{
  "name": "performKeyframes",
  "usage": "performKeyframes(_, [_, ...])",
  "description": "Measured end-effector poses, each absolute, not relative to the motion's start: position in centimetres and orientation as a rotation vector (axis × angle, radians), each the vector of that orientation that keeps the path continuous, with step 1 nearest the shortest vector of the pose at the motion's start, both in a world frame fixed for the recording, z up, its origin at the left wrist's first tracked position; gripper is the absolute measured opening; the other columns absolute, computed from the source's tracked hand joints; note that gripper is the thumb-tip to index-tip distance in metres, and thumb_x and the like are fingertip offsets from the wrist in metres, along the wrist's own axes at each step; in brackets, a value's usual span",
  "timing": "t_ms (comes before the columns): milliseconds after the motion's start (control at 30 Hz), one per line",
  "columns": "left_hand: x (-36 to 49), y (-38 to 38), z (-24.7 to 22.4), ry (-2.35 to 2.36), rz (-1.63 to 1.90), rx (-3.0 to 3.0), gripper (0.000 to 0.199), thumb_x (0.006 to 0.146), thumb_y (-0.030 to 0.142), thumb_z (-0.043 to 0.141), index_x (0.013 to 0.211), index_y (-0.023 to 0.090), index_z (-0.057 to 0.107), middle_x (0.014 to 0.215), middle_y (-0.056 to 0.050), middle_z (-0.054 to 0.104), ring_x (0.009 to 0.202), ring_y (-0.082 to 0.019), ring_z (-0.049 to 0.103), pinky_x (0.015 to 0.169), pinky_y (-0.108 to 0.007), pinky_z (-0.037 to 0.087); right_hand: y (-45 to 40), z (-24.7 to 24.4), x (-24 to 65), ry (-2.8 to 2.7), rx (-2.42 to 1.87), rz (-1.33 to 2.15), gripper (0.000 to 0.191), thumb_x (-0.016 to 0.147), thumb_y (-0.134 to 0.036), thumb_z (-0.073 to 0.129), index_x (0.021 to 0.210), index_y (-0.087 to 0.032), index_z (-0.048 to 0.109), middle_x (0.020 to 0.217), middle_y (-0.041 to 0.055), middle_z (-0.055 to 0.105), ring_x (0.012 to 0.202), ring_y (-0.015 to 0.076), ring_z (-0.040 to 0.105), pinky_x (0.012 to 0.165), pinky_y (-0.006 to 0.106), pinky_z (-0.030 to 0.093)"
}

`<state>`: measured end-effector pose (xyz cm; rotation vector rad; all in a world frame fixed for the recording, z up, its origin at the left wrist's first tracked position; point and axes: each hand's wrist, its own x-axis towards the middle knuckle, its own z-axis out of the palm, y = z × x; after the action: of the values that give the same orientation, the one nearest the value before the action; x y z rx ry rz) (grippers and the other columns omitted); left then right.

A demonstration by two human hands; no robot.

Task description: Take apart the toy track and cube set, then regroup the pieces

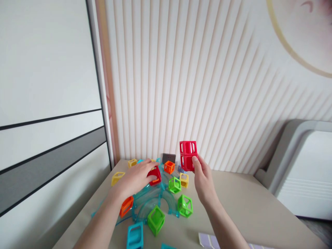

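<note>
My right hand [203,180] holds up two red open-frame cube blocks [188,155], one stacked on the other, with the thumb pressed on the lower one. To the left and lower, my left hand [141,174] has its fingers and thumb around another red cube block [155,175] over the pile. Around it lie an orange cube [169,167], a green cube [174,185] and a yellow cube [184,180]. Translucent teal track pieces [146,197] spread beneath and in front of the left hand, which partly hides them.
Nearer me on the table [233,193] are more green cubes [156,220] and a blue one [135,236]. A dark box [169,158] stands against the ribbed wall [166,76]. Left is a white cabinet [49,69]. A lilac strip [207,240] lies at the front edge.
</note>
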<state>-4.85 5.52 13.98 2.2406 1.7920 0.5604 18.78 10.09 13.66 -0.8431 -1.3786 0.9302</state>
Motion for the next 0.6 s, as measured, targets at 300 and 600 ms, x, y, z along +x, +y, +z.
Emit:
performKeyframes(300, [-6.0,7.5,10.6,1.971,0.147,2.116,0.051,0.078,0.017,0.07,0.128,0.028,0.065,0.134,-0.009,0.069,0.124,-0.033,0.065,0.102,-0.043,0.051,9.4,13.3,18.2,-1.585,-0.929,1.052,0.057,0.088,-0.056,0.066,0.129,-0.017,0.062,0.11,0.0123,0.076,0.091,0.0267,0.073,0.074,0.035,0.059])
performKeyframes(600, [-4.8,6.9,12.4,1.673,0.735,2.059,0.083,0.087,0.048,0.066,0.159,0.031,0.027,0.159,-0.007,0.045,0.145,-0.027,0.045,0.118,-0.041,0.038,9.8,12.8,18.4,-1.79,-1.049,0.9,0.031,0.089,-0.043,0.068,0.11,-0.021,0.069,0.096,0.0056,0.077,0.081,0.0214,0.068,0.066,0.029,0.052])
